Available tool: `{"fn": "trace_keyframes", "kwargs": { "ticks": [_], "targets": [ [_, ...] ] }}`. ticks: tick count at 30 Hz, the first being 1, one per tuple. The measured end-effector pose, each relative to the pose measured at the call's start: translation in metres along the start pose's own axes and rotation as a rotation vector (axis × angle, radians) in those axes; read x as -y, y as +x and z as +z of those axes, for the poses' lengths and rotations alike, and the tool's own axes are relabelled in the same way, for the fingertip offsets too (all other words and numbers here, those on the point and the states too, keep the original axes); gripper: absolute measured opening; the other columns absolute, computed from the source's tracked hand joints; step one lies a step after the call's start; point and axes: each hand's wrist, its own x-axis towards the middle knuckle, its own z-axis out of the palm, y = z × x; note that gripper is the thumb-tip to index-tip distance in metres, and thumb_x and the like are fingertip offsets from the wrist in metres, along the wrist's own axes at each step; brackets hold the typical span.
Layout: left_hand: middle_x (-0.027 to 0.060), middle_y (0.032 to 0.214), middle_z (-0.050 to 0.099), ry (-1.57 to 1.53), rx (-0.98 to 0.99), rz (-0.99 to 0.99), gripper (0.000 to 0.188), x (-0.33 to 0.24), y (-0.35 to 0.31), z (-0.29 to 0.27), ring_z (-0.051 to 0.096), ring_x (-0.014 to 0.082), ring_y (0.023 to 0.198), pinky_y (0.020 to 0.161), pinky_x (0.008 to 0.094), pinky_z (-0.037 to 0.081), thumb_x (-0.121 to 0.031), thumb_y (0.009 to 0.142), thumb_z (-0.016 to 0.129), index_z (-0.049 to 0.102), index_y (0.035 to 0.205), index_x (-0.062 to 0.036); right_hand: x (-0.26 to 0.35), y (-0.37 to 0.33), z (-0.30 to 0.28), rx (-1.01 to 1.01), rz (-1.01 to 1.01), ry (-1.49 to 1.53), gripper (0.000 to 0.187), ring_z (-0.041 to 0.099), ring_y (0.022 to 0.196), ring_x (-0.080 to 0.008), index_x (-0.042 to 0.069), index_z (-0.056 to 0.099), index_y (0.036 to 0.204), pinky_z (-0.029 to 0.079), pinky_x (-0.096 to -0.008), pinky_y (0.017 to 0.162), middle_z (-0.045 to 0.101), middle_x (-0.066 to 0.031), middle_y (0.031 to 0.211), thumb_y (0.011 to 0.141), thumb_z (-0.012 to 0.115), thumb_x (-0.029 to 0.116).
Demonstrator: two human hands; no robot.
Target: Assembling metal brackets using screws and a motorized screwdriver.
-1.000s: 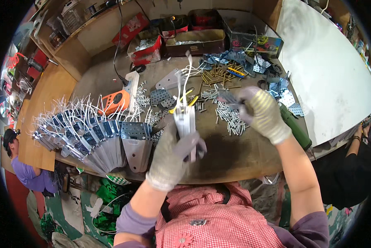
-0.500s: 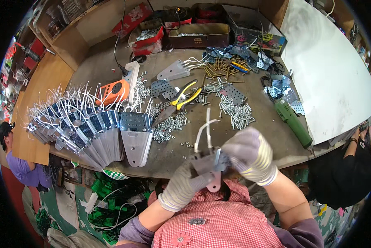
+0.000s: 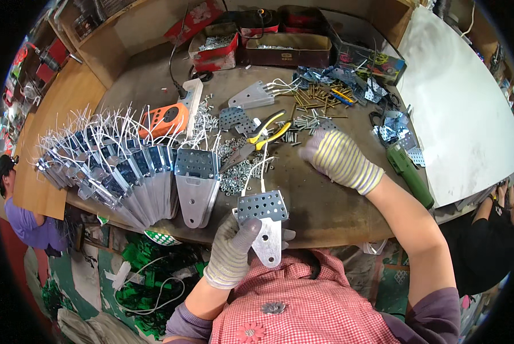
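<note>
My left hand point(image 3: 234, 246), in a striped work glove, grips a grey metal plate point(image 3: 264, 221) with a perforated top and white wires sticking up from it. It holds the plate at the near edge of the round wooden table point(image 3: 325, 206), close to my chest. My right hand point(image 3: 340, 159), also gloved, reaches out over the table, palm down, beside a scatter of screws point(image 3: 305, 123) and holds nothing that I can see. Yellow-handled pliers point(image 3: 262, 137) lie just left of it. A row of finished plates with white wires point(image 3: 125, 172) leans along the table's left edge.
An orange device point(image 3: 164, 119) and a white power strip point(image 3: 191, 100) sit at the left middle. Boxes of parts point(image 3: 214, 46) line the far edge. A green power tool point(image 3: 409, 172) lies at the right. A white board point(image 3: 469, 114) stands to the right. Another person point(image 3: 22, 212) is at far left.
My right hand has let go of the plate and moved up and out over the table toward the screws. My left hand still holds the plate, now upright near the table edge.
</note>
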Motion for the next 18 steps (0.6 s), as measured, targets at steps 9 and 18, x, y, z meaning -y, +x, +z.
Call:
{"fn": "trace_keyframes", "kwargs": {
  "ticks": [9,18],
  "targets": [
    [0.0167,0.115,0.062,-0.087,-0.006,0.040,0.059,0.001,0.000,-0.003,0.067,0.0343,0.093,0.078,0.0397,0.057,-0.043,0.091,0.060,0.048,0.128,0.0012,0.006,0.048,0.018,0.131,0.297,-0.246,0.015,0.067,0.076,-0.0302,0.005,0.061,0.093,0.053,-0.0413,0.067,0.066,-0.0140,0.076,0.085,0.050,0.008],
    [0.0172,0.104,0.066,0.041,-0.115,0.079,0.052,0.003,0.000,0.006,0.069,0.0300,0.084,0.073,0.0371,0.058,-0.040,0.092,0.060,0.054,0.118,0.0040,0.046,0.021,-0.035,-0.058,0.609,0.692,0.013,0.063,0.076,-0.0196,-0.001,0.063,0.085,0.051,-0.0304,0.074,0.065,-0.0122,0.083,0.074,0.065,0.004]
  ]
}}
